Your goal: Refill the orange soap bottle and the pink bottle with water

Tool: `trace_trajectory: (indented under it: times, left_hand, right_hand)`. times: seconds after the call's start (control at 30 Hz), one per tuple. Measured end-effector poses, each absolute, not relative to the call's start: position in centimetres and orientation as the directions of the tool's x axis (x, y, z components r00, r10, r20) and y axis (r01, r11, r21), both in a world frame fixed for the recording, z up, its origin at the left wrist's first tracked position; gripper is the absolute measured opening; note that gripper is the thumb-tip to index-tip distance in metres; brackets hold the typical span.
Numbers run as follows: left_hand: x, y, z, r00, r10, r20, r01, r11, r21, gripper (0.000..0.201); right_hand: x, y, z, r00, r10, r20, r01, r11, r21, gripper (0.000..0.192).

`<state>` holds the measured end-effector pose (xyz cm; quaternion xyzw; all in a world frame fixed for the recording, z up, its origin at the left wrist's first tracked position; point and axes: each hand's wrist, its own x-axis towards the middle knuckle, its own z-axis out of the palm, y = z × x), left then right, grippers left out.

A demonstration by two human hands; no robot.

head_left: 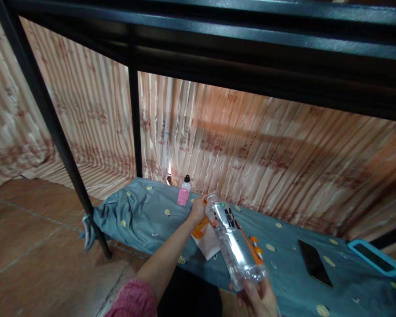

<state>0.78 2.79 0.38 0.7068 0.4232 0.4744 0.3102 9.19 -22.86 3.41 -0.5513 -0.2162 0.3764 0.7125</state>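
A large clear plastic bottle (232, 240) with a black and orange label lies tilted in front of me, its neck pointing away. My right hand (257, 299) is closed around its base. Beside the neck, my left hand (198, 210) has its fingers curled, with a small orange piece (205, 200) showing at the fingertips; the bottle hides part of these fingers. Just below that hand is an orange see-through object (201, 229), partly covered, over a white sheet (209, 246). Small orange parts (255, 246) show to the right of the bottle.
A small bottle (184, 193) with pink contents and a black cap stands farther back on the grey-green bedding (145, 215). To the right are a dark phone (314, 263) and a blue-framed object (376, 257). Black bed rails (218, 33) run overhead, with a post (59, 127) at left.
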Motion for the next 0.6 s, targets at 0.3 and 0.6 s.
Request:
trace_trajectory:
  times: [0.3,0.6]
  left_hand:
    - [0.5,2.1,1.3,0.219,0.885,0.410,0.279,-0.459,0.843,0.025]
    - [0.4,2.0,1.3,0.229,0.884,0.408,0.290,-0.462,0.838,0.033]
  right_hand:
    - [9.8,-23.2,3.0,0.590,0.806,-0.054,-0.255,0.122,-0.959,0.069]
    - [9.8,-23.7,3.4,0.559,0.828,-0.039,-0.255,0.126,-0.959,0.068]
